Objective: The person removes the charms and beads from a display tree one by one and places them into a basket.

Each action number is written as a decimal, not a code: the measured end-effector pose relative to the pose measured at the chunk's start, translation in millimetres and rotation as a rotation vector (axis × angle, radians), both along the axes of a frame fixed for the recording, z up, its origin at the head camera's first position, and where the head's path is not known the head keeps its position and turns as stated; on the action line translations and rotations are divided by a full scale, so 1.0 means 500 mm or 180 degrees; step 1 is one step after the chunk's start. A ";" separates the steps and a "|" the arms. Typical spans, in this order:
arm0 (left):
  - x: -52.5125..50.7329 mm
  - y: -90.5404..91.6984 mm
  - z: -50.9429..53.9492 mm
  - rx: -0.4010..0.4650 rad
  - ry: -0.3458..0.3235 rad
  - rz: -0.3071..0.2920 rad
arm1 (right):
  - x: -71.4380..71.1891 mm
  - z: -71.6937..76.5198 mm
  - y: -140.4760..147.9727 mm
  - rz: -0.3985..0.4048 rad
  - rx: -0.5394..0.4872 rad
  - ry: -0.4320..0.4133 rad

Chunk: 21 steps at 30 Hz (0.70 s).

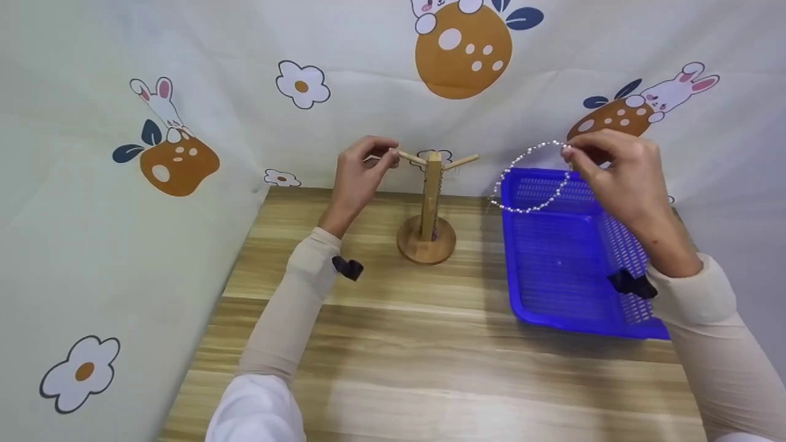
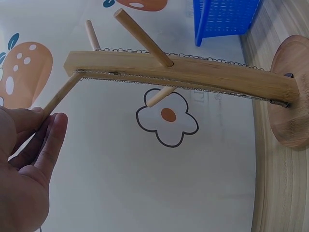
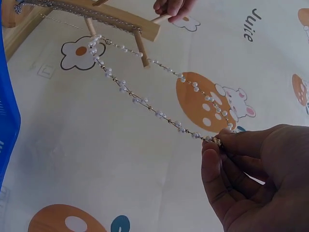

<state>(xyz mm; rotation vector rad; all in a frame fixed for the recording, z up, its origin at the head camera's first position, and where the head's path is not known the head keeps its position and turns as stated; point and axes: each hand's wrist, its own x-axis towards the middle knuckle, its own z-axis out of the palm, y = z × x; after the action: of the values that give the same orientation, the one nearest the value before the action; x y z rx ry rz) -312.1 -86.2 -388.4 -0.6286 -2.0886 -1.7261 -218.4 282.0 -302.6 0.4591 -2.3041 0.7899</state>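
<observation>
A wooden jewelry stand (image 1: 431, 196) with a round base stands upright on the table. My left hand (image 1: 363, 175) pinches the tip of its upper left peg (image 2: 60, 96). Thin metal chains (image 2: 193, 87) hang along the post from the upper pegs. Between thumb and fingertips, my right hand (image 1: 626, 172) holds a beaded necklace (image 1: 526, 211) by one end of its loop, to the right of the stand. White pearl-like beads on a gold-coloured strand (image 3: 159, 114) show in the right wrist view. The loop hangs in the air, apart from the post.
A blue plastic basket (image 1: 513, 270) with perforated sides sits on the right of the wood-grain table (image 1: 393, 344), below my right hand. Behind and to the left rises a pale cloth (image 1: 362, 37) printed with rabbits, oranges and flowers.
</observation>
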 end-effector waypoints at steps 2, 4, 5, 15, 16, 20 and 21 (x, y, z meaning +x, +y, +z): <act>0.000 0.000 0.000 0.0001 -0.0006 0.0001 | -0.003 -0.001 0.010 -0.0015 -0.0043 -0.0006; 0.000 0.000 0.001 0.0005 -0.0014 -0.0001 | -0.006 -0.003 0.020 -0.0051 -0.0085 -0.0033; 0.000 0.001 0.001 0.0006 -0.0011 -0.0006 | -0.008 -0.004 0.025 -0.0077 -0.0107 -0.0052; -0.001 0.000 0.000 0.0043 0.0013 -0.0037 | -0.024 -0.014 0.072 -0.0340 -0.0214 -0.0149; -0.001 0.000 0.000 0.0053 0.0017 -0.0044 | -0.026 -0.015 0.077 -0.0365 -0.0215 -0.0156; -0.002 0.000 -0.001 0.0068 0.0047 -0.0060 | -0.033 -0.019 0.091 -0.0499 -0.0225 -0.0244; -0.002 -0.001 -0.001 0.0075 0.0048 -0.0060 | -0.035 -0.021 0.094 -0.0533 -0.0229 -0.0283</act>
<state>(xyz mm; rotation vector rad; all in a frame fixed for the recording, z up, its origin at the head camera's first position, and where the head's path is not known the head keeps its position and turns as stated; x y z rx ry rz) -313.1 -86.5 -389.1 -0.6545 -2.0557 -1.7483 -235.7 329.1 -313.0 0.1994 -2.3507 0.8212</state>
